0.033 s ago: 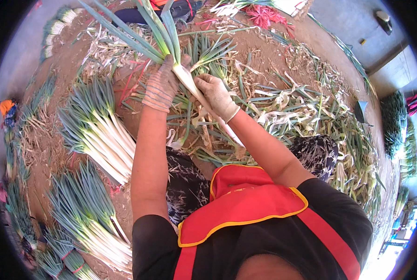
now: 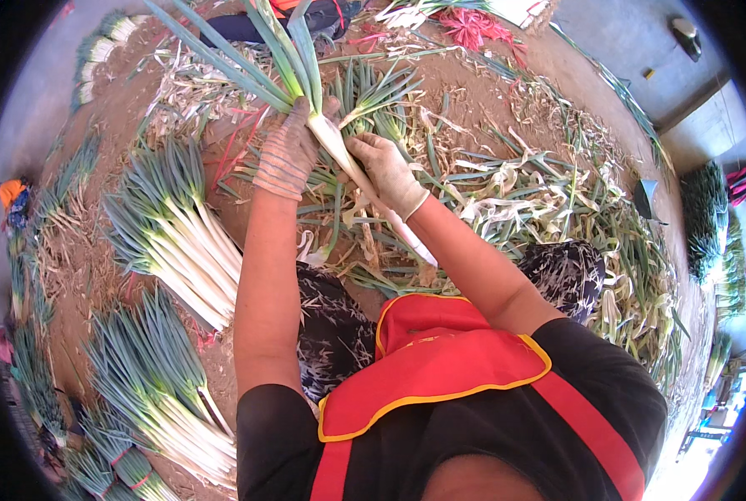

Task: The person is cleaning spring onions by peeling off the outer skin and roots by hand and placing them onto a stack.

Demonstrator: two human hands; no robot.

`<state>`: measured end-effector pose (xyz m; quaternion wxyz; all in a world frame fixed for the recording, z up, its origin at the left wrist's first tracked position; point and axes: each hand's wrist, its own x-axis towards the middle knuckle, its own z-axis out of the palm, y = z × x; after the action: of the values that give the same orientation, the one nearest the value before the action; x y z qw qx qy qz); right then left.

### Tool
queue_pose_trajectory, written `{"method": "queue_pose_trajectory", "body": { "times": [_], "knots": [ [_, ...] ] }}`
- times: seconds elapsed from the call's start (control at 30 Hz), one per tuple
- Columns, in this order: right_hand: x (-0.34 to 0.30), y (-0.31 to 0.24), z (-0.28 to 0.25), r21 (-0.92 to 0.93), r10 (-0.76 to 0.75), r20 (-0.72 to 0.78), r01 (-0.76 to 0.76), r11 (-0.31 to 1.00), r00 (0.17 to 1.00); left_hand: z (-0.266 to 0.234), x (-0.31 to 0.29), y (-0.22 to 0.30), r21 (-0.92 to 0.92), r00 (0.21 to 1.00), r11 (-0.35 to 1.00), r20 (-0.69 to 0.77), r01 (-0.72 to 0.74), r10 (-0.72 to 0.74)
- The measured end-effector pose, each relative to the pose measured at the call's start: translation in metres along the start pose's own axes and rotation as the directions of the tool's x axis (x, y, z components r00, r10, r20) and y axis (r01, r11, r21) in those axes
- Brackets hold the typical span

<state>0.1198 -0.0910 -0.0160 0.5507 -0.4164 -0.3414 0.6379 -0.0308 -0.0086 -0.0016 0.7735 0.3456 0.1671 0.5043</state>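
My left hand (image 2: 289, 152) grasped the Welsh onion (image 2: 329, 135) just below its leaves (image 2: 304, 63); my right hand (image 2: 388, 174) pinched the shaft (image 2: 344, 160) beside those fingers. Overtwisting might have snapped it.

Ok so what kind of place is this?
Probably a work shed or yard for long green onions: big piles of them lie on a dirt floor, loose leaves litter the ground, and gloved hands hold a single onion.
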Motion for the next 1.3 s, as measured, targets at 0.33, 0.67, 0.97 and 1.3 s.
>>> {"method": "queue_pose_trajectory", "body": {
  "times": [0.33,0.67,0.97,1.3],
  "knots": [
    [0.014,0.014,-0.011,-0.032,0.059,0.237,-0.052,0.998,0.970,-0.008,0.004,0.007,0.004,0.998,0.999,0.053,-0.032,0.032],
    [-0.014,0.122,-0.092,-0.888,-0.132,0.421,0.437,0.139,0.897,-0.051,0.008,0.038,-0.163,0.997,0.986,0.056,-0.036,0.045],
    [-0.098,0.181,-0.172,-0.960,0.478,-0.101,0.041,-0.277,0.873,-0.061,0.008,0.053,-0.290,0.985,0.952,0.108,-0.097,0.133],
    [-0.017,0.046,-0.031,-0.365,0.091,0.420,0.076,0.928,0.903,-0.058,0.024,0.026,-0.506,0.969,0.858,0.243,0.081,0.052]
  ]
}}
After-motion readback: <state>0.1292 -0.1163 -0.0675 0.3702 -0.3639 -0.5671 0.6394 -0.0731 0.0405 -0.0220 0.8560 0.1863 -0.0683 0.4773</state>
